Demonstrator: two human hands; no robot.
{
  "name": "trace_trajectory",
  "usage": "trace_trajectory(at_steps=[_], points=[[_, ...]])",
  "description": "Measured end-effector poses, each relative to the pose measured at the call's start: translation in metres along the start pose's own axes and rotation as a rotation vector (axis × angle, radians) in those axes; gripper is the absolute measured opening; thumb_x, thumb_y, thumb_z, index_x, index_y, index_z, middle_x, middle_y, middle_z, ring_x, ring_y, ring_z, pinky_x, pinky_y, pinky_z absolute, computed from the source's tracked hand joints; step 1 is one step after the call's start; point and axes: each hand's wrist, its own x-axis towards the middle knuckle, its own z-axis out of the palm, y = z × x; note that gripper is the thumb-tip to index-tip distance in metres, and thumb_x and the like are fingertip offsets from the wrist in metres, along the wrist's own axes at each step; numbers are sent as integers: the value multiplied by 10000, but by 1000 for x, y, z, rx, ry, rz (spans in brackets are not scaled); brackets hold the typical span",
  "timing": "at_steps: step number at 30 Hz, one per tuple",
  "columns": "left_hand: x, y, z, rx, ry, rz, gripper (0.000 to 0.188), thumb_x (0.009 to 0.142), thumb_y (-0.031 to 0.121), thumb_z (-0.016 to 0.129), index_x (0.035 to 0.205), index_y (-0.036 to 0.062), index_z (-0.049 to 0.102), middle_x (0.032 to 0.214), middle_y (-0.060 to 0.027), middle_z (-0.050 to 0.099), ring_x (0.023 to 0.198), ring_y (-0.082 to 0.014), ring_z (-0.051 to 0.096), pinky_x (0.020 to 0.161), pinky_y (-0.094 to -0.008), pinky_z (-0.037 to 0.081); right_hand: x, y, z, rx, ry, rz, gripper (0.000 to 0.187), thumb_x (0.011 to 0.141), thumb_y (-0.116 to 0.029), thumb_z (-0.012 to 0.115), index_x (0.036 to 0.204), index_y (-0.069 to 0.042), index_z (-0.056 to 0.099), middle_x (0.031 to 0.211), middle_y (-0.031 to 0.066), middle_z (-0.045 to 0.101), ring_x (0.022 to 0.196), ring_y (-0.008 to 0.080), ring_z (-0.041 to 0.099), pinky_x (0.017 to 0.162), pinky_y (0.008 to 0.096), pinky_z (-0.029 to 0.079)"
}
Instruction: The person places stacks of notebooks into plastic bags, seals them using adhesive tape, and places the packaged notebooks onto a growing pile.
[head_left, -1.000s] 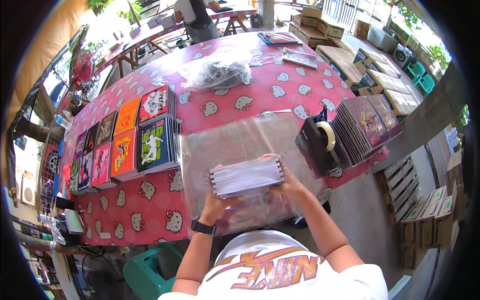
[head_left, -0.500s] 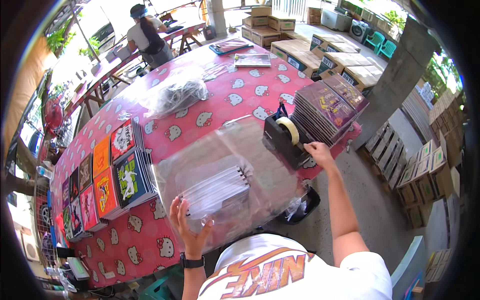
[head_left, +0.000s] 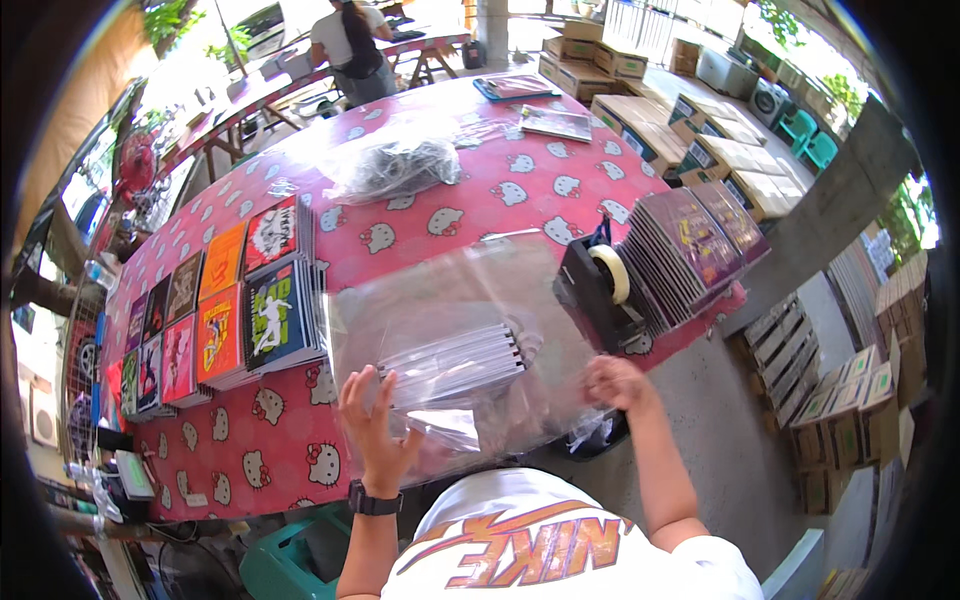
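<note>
My left hand [head_left: 378, 425] rests with fingers spread on the near left part of a large clear plastic bag [head_left: 440, 295]. Inside or under that plastic lies a stack of white-edged, spiral-bound notebooks [head_left: 455, 365]; which of the two I cannot tell. Over the bag's right edge is my right hand [head_left: 613, 383], its fingers curled together and slightly blurred. Anything between them is too small to make out. Just beyond it stands a black tape dispenser [head_left: 592, 290] with a roll of pale tape [head_left: 610, 272].
Stacks of purple notebooks [head_left: 690, 240] stand right of the dispenser. Rows of colourful notebooks [head_left: 220, 330] lie at the left. A heap of clear plastic [head_left: 395, 170] sits farther back on the pink tablecloth [head_left: 490, 220]. Cardboard boxes [head_left: 640, 125] and another person [head_left: 355, 55] are beyond.
My right hand has come away from the tape dispenser, moving nearer to me over the bag's right edge. My left hand stays on the plastic. The view has shifted slightly.
</note>
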Motion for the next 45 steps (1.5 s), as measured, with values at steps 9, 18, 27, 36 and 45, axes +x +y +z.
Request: trace_trajectory(at_steps=[9, 18, 27, 36, 45], points=[[11, 14, -11, -77, -53, 50, 528, 703, 378, 649, 1169, 145, 562, 1234, -51, 484, 1204, -295, 376, 1061, -507, 174, 5, -73, 157, -355, -856, -742, 130, 715, -151, 738, 825, -115, 678, 1072, 113, 536, 974, 156, 491, 818, 272, 383], [12, 8, -21, -174, -43, 1, 674, 624, 245, 732, 1234, 114, 475, 1246, -60, 482, 1226, -292, 362, 1070, -491, 150, 21, -75, 237, -841, -921, -980, 208, 626, -63, 768, 817, -128, 719, 1184, 93, 532, 1137, 167, 437, 932, 314, 317], [73, 66, -70, -107, -185, 223, 728, 712, 551, 619, 1234, 63, 481, 1245, -112, 489, 1242, -293, 350, 1059, -542, 76, 26, -72, 220, -637, -880, -694, 210, 647, -37, 751, 824, -145, 719, 1222, 144, 513, 1078, 136, 487, 943, 338, 335], [95, 85, -18, -233, -555, 219, 997, 669, 683, 588, 1312, -47, 368, 1307, -200, 431, 1289, -302, 305, 1019, -624, -35, 24, -67, 223, -583, -831, -910, 222, 605, -114, 785, 813, -160, 722, 1270, 123, 489, 1188, 202, 421, 942, 388, 314], [91, 87, -16, -283, -549, 182, 932, 678, 621, 636, 1356, 48, 353, 1350, -171, 400, 1284, -301, 318, 1023, -623, -20, 3, -81, 229, -725, -868, -955, 328, 630, -198, 784, 944, -151, 699, 1274, 96, 493, 1223, 249, 371, 995, 432, 279]])
